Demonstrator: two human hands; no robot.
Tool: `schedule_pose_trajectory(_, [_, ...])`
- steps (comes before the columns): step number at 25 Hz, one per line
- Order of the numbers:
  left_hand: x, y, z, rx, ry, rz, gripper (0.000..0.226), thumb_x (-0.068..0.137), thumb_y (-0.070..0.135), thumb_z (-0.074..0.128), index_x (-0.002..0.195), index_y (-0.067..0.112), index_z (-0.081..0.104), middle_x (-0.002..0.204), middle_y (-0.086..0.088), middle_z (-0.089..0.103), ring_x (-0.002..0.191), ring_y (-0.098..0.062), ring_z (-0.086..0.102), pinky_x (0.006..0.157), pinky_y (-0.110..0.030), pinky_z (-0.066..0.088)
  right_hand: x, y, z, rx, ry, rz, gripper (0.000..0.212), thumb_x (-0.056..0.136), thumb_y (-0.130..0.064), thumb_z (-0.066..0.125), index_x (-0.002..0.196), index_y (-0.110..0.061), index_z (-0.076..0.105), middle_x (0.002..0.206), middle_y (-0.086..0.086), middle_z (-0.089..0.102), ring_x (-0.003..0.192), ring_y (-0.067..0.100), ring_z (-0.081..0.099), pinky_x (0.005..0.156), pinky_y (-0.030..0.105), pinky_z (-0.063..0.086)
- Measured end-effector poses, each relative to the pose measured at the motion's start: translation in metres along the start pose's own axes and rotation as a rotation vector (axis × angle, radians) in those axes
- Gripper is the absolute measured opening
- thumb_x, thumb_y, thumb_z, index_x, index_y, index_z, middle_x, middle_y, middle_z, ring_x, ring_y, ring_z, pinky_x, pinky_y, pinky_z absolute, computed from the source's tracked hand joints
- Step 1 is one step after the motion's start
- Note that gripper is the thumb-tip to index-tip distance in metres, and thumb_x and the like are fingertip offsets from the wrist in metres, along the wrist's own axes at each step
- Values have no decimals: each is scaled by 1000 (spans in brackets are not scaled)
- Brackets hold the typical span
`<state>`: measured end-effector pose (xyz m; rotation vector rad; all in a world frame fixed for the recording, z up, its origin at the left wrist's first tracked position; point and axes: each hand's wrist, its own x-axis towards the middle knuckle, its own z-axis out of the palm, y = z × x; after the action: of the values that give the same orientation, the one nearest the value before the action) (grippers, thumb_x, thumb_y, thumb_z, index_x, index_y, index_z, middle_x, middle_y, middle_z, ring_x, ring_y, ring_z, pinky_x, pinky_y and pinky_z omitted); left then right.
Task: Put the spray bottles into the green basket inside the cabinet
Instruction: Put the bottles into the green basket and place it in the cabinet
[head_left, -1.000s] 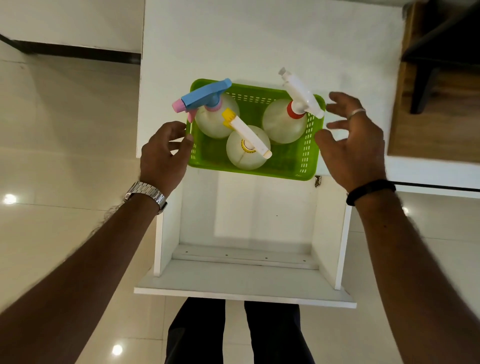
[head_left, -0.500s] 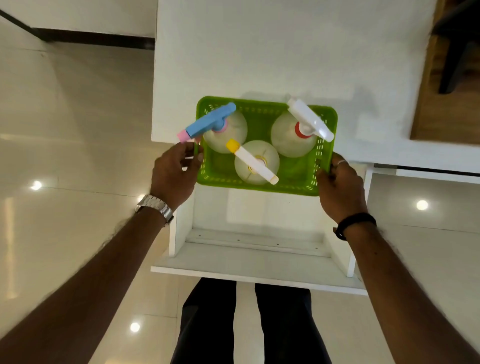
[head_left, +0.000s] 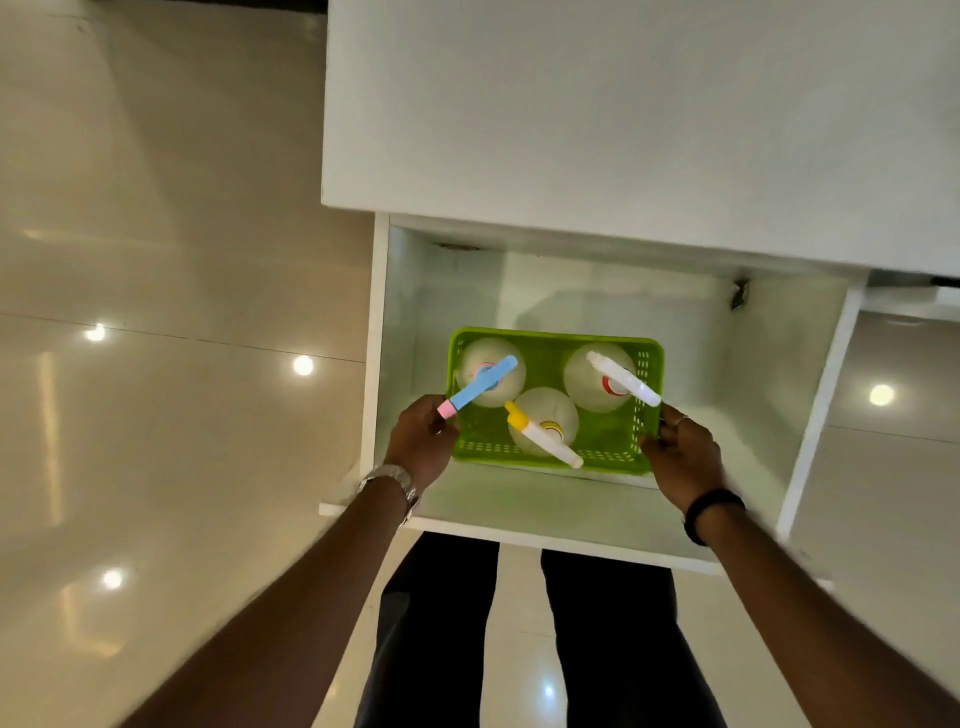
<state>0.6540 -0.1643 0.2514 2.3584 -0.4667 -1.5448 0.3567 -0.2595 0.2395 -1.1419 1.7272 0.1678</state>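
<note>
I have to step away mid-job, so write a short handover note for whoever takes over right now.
Left hand: shut on the green basket, left side.
Right hand: shut on the basket's right side.
Basket: inside the open cabinet, low in the compartment; whether it rests on the floor panel is unclear.
Done: all three spray bottles stand in it, blue-trigger, yellow-trigger, white-trigger.
Left: set the basket down if needed, release both hands.

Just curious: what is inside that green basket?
The green basket holds three spray bottles: blue-topped, yellow-topped and white-topped. The bottles cover much of its floor.
</note>
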Motion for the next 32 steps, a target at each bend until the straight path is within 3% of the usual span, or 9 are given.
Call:
schedule_pose_trajectory(8, [75,-55,25,-23,-22,-218,40,89,2,63,128,9,56,91,-7,56,65,-12,49,46,-11,42,69,63,108,313,38,216,65,81,10,57,129,-33,67,106,0,78,104,26,72,95,51,57])
schedule_pose_trajectory(13, [40,-62,15,321,-210,-160,44,97,14,56,138,2,47,135,-18,58,120,-31,57,91,-23,43,58,59,121,248,34,186,69,81,9,54,118,-48,66,101,-3,75,103,30,71,94,49,58])
schedule_pose_trajectory(16, [-11,-61,-14,856,-327,94,42,100,36,45,130,7,51,126,-13,65,117,-33,61,96,-37,51,52,45,128,189,-18,135,64,85,6,56,135,-33,62,110,1,74,106,30,69,96,46,57])
schedule_pose_trajectory(18, [-47,-65,-32,902,-228,253,46,100,39,40,132,11,56,124,-10,68,115,-30,63,99,-39,51,47,33,136,180,-81,119,60,88,4,57,136,-31,61,116,7,73,107,33,68,94,50,57])
schedule_pose_trajectory(22, [-112,-73,-44,622,-10,335,58,97,44,39,150,22,41,161,-1,35,151,-16,30,123,-34,24,35,8,126,263,-162,210,58,93,8,56,144,-19,53,136,15,63,123,35,61,104,53,51])
schedule_pose_trajectory(25, [-157,-73,-25,72,239,-15,78,91,50,54,156,33,15,168,13,3,154,-9,8,122,-35,17,-14,0,81,619,26,346,46,92,3,62,137,-8,58,127,20,67,111,31,68,94,41,58])
schedule_pose_trajectory(27, [-167,-52,-9,-534,206,-460,81,95,44,58,158,29,9,166,4,19,152,-18,22,124,-40,22,-75,7,44,740,78,471,25,94,-18,66,108,2,71,98,25,76,85,36,77,66,34,64])
schedule_pose_trajectory(28, [-164,-43,-1,-820,143,-629,74,99,43,52,159,23,13,162,-6,32,148,-25,32,123,-42,25,-104,13,29,708,42,579,40,97,-32,63,96,6,73,89,27,76,77,38,77,57,33,62])
schedule_pose_trajectory(32, [-129,2,15,-1311,37,-823,82,93,62,47,154,10,29,151,-22,44,140,-37,42,118,-46,33,-152,47,2,851,-2,914,70,102,-53,45,128,11,56,114,33,69,100,45,70,88,47,56])
